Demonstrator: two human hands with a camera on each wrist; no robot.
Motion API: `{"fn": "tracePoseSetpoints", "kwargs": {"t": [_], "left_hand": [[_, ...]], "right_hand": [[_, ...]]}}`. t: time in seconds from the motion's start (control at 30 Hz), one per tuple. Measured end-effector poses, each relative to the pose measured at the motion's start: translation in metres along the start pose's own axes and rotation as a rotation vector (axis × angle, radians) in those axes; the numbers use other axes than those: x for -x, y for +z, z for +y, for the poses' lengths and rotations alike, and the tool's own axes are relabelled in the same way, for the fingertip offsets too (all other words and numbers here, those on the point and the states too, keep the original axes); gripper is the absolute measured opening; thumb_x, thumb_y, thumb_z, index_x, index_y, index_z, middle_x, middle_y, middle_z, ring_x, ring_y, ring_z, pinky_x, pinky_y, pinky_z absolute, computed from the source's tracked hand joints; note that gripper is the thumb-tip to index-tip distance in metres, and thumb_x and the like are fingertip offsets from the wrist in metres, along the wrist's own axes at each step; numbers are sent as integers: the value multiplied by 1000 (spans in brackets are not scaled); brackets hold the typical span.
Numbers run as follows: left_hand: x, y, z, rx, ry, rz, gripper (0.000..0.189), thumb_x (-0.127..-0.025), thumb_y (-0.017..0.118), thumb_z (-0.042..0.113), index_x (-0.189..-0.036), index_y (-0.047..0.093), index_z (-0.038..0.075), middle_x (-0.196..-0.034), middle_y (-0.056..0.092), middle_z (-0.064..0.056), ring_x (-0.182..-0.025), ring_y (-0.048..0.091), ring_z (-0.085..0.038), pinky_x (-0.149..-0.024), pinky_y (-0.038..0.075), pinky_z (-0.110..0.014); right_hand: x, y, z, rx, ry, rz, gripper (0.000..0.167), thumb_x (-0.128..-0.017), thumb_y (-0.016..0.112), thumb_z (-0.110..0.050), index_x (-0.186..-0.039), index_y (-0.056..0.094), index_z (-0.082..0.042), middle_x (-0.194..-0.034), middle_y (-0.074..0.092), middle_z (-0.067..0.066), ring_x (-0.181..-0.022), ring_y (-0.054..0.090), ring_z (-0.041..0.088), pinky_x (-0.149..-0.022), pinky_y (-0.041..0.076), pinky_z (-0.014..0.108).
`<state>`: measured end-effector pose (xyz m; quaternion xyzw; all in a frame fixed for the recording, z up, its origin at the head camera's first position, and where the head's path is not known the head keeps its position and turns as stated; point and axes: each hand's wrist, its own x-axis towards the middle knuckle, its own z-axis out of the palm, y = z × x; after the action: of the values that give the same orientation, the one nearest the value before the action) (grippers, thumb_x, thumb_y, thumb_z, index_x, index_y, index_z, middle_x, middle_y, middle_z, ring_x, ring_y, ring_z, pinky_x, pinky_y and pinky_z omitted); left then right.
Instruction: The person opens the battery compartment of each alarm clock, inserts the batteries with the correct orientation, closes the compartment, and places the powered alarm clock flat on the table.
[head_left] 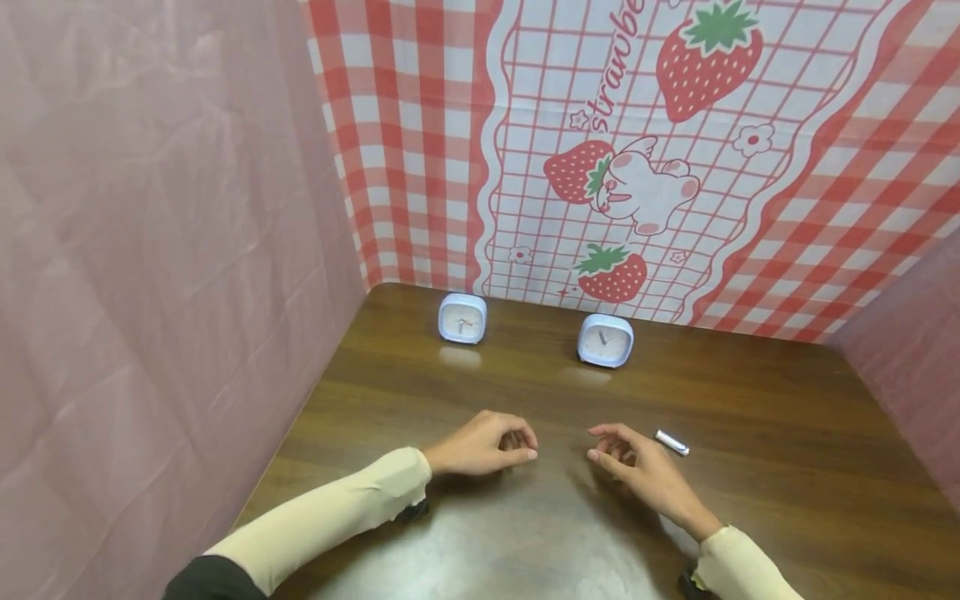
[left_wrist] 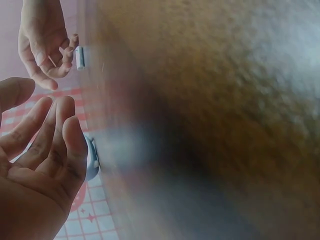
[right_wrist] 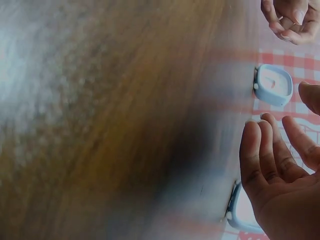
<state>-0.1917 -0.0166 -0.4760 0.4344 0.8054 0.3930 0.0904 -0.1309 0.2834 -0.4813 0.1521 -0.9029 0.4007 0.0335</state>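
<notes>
My left hand (head_left: 483, 443) hovers over the near middle of the table, fingers loosely bent and nothing in them. Facing it, my right hand (head_left: 643, 471) is held with thumb and fingers apart, likewise holding nothing. A small white cylinder with a dark end, like a capped marker (head_left: 671, 442), lies just beyond the right hand's knuckles. Two pale blue square alarm clocks stand upright towards the back: a left clock (head_left: 462, 319) and a right clock (head_left: 605, 341). In the right wrist view the left clock (right_wrist: 273, 85) shows past the fingertips.
The brown wooden table (head_left: 787, 417) has a glossy top. Behind it hangs a red and white checked cloth (head_left: 420, 150) with strawberries. Pink cloth (head_left: 172, 250) closes off the left side, and more pink cloth (head_left: 907, 333) the right.
</notes>
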Motion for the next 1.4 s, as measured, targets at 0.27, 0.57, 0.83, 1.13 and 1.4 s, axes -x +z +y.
{"fn": "tracePoseSetpoints", "kwargs": {"t": [0.27, 0.57, 0.83, 1.13, 1.4], "left_hand": [[3, -7, -6, 6, -37, 52, 9, -98, 72, 24, -102, 74, 16, -88, 70, 12, -76, 62, 0, -74, 54, -21], [4, -31, -28, -15, -134, 176, 8, -99, 71, 24, -102, 74, 18, -86, 69, 12, -76, 63, -5, -74, 53, -24], [5, -75, -58, 36, -229, 297, 13, -99, 71, 25, -103, 75, 14, -91, 73, 4, -72, 67, -13, -71, 56, -29], [14, -113, -87, 73, -338, 422, 18, -99, 70, 20, -106, 73, 3, -94, 75, -16, -72, 71, -32, -66, 57, -32], [18, -127, -109, 67, -407, 488, 23, -100, 70, 24, -108, 73, 3, -95, 74, -16, -75, 71, -32, -66, 57, -33]], "right_hand": [[-2, 5, -3, -33, 6, -1, 35, -95, 76, -24, -125, 67, -8, -95, 69, -4, -76, 63, 10, -67, 56, 27], [-19, 12, -8, -143, 113, 1, 43, -94, 76, -29, -129, 65, -6, -100, 70, 6, -80, 67, 22, -62, 59, 33], [-41, 19, -19, -237, 175, 14, 45, -96, 75, -32, -130, 64, -4, -104, 71, 10, -81, 66, 28, -61, 59, 37], [-77, 40, -35, -331, 194, 17, 45, -96, 75, -28, -130, 63, -1, -108, 71, 15, -81, 67, 35, -64, 61, 41], [-108, 59, -45, -355, 187, 36, 43, -96, 75, -23, -128, 62, 3, -106, 72, 18, -81, 67, 38, -62, 61, 38]]}}
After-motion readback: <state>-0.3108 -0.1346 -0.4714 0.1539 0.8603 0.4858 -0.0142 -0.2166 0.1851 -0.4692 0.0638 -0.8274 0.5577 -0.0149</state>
